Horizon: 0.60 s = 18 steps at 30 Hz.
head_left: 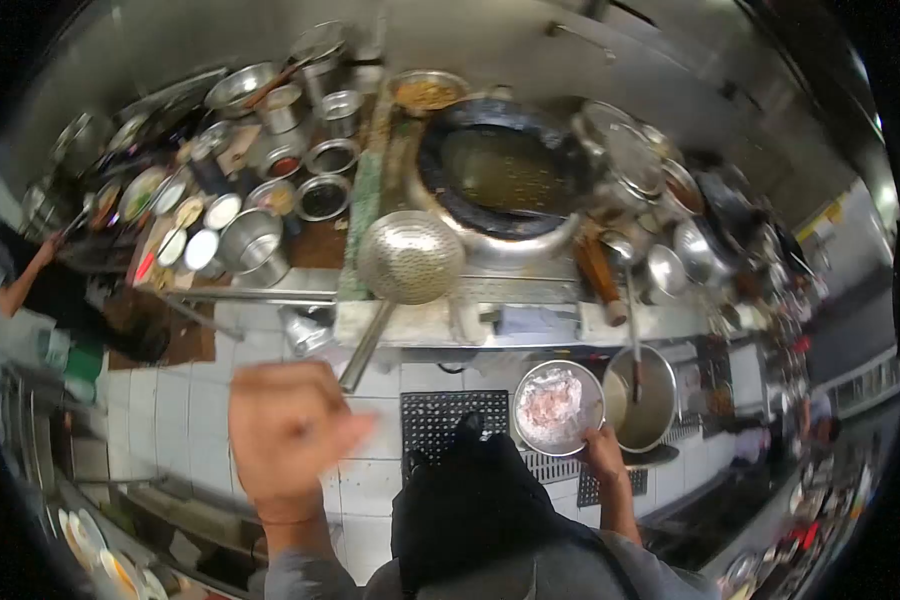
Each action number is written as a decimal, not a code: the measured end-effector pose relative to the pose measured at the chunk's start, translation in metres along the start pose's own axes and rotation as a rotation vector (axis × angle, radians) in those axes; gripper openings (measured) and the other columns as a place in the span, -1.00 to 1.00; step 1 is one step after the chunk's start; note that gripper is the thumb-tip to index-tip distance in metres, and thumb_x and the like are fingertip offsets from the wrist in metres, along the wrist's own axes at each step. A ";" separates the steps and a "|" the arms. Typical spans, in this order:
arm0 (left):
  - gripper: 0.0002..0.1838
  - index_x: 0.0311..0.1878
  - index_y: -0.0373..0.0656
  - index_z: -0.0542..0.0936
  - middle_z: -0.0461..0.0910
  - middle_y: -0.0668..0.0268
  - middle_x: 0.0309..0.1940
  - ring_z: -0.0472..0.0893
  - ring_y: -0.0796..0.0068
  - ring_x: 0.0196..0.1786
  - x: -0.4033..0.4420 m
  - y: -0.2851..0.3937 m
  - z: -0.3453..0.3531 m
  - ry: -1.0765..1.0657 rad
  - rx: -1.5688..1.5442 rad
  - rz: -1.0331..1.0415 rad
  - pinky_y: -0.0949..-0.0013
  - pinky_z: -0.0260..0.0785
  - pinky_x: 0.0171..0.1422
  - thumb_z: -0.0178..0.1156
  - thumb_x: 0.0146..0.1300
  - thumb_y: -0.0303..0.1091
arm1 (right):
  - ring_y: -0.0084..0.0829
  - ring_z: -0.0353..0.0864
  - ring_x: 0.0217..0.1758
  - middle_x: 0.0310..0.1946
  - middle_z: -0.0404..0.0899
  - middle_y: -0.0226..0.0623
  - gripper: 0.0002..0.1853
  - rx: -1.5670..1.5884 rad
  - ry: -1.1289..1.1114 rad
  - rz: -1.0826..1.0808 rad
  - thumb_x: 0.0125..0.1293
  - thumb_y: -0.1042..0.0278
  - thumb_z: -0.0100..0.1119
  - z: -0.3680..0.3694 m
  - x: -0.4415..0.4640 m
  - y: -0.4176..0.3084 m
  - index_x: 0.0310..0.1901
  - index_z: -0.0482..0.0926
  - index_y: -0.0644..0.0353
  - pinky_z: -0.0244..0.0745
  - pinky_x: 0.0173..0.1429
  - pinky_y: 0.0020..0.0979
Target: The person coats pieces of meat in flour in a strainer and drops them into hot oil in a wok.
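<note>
My right hand (602, 455) grips the rim of a round metal bowl (594, 400), held low in front of the counter. White powder and pinkish pieces, perhaps meat, lie inside the bowl (553, 408). My left hand (295, 435) is raised close to the camera and slightly blurred; its fingers are curled in, the thumb points right, and nothing shows in it. Just beyond it is the handle of a perforated skimmer (411, 257), whose bowl rests at the counter edge. Behind stands a large dark wok (438, 150) with yellowish liquid in it.
A deep pot (673, 400) with a ladle stands right of the bowl. Metal containers (255, 245) and sauces crowd the left counter. A wooden-handled tool (598, 275) lies right of the wok. Another person (20, 280) works at far left. A black mat (435, 415) covers the floor.
</note>
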<state>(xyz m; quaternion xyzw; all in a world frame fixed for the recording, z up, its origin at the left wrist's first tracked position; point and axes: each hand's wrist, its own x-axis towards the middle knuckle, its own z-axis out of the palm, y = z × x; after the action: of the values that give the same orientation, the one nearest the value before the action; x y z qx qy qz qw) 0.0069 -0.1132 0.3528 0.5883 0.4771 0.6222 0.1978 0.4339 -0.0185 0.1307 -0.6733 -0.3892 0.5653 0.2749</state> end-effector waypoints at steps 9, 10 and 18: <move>-0.81 -0.66 -0.23 0.52 0.48 0.26 -0.66 0.46 0.48 -0.67 0.073 0.068 0.040 -0.181 -0.129 0.335 0.44 0.21 -0.75 0.38 -0.19 -0.43 | -0.47 0.54 -0.37 -0.31 0.62 -0.25 -0.63 -0.245 -0.312 -0.287 0.17 0.49 -0.02 0.092 0.105 -0.108 0.00 0.52 0.47 0.46 -0.28 -0.42; -0.80 -0.67 -0.23 0.51 0.47 0.27 -0.67 0.45 0.48 -0.68 0.086 0.069 0.051 -0.106 -0.126 0.351 0.45 0.20 -0.76 0.38 -0.25 -0.43 | -0.47 0.55 -0.40 -0.32 0.62 -0.23 -0.62 -0.231 -0.366 -0.312 0.18 0.49 -0.04 0.109 0.112 -0.116 0.02 0.51 0.45 0.47 -0.32 -0.42; -0.78 -0.57 -0.24 0.53 0.48 0.21 -0.65 0.47 0.46 -0.65 0.151 0.045 0.076 0.034 0.037 0.531 0.47 0.25 -0.68 0.40 0.02 -0.44 | -0.22 0.67 -0.52 -0.43 0.64 0.03 -0.54 -0.498 -0.624 -0.497 0.20 0.46 -0.09 0.196 0.169 -0.223 0.16 0.41 0.38 0.57 -0.37 -0.23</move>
<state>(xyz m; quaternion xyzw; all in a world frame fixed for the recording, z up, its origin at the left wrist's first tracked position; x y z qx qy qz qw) 0.0570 0.0147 0.4609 0.6858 0.3206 0.6534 0.0089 0.2046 0.2309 0.1773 -0.4029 -0.7265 0.5473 0.1021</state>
